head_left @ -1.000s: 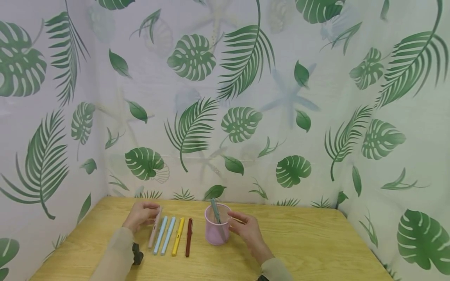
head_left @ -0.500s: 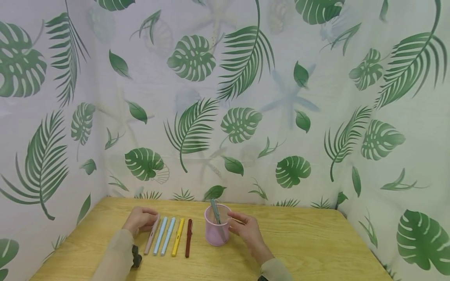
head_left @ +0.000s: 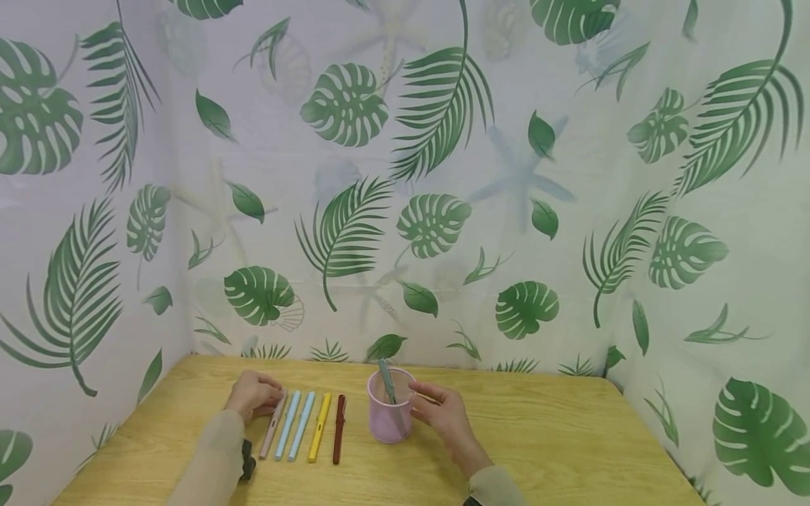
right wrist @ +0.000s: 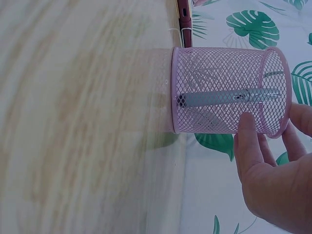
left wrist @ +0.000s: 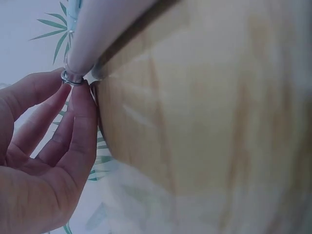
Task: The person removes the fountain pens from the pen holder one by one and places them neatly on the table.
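Observation:
My left hand (head_left: 252,395) pinches the upper end of a pale pink pen (head_left: 272,429), the leftmost of a row on the table. In the left wrist view, thumb and fingertips meet at the pen's ringed end (left wrist: 74,77). To its right lie two light blue pens (head_left: 295,426), a yellow pen (head_left: 319,429) and a dark red pen (head_left: 339,429). A pink mesh pen holder (head_left: 387,422) stands upright with a grey-green pen (head_left: 387,379) leaning inside. My right hand (head_left: 446,418) rests its fairly straight fingers against the holder's right side and rim.
The wooden table (head_left: 538,436) meets leaf-patterned sheets (head_left: 443,281) at the back and both sides. A dark wrist device (head_left: 247,460) sits at the left sleeve.
My left hand first drew the pink pen toward the front edge, level with the others, and has barely moved since. The right hand and holder stay put.

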